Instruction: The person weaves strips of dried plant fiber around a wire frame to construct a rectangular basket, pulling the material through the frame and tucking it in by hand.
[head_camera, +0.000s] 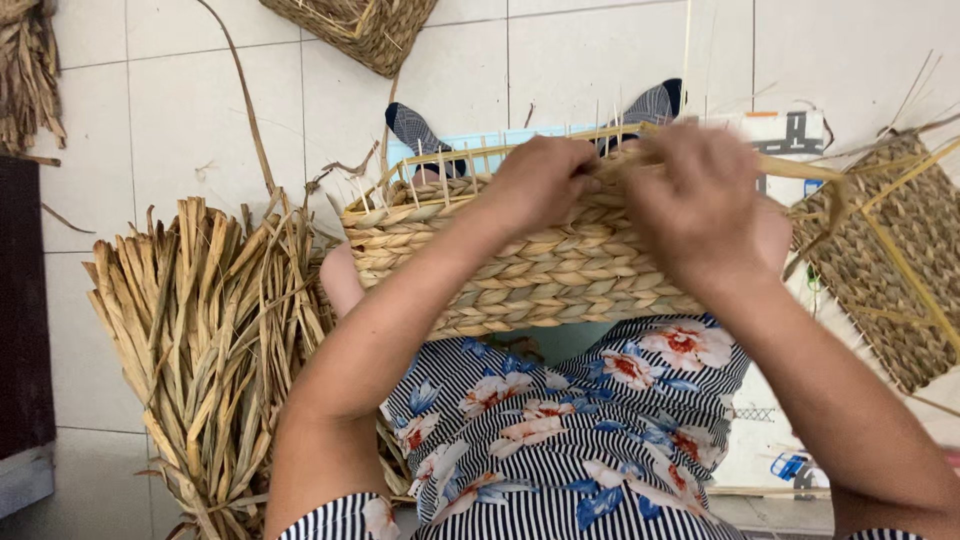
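Striped black-and-white cloth with red and blue flowers (570, 420) nearest, draped over the lap. Just above it, propped against the lap, a half-woven basket (520, 270) of braided straw: thick tan plaits in flat rows, rectangular in outline, with thin pale stakes sticking up along the unfinished top rim. Interior hidden behind the near wall, so contents cannot be told.

Left hand (540, 185) curled over the top rim near its middle, fingers closed on the braid at the edge. Right hand (705, 205) right beside it, almost touching, fingers bent down and pinched shut on the same rim; exact strand under the fingertips blurred. A flat yellowish strand (810, 172) running out rightward from under the right hand.

To the left on the pale tiled floor (150, 110), a loose bundle of dried flat leaves (210, 340), coarse and splayed, standing near the knee. To the right, a flat woven panel (890, 260) of finer, darker weave with yellow strips across it. Beyond the rim, two feet in dark patterned socks (415, 130). Farthest, at the top edge, the corner of another woven basket (360, 30).
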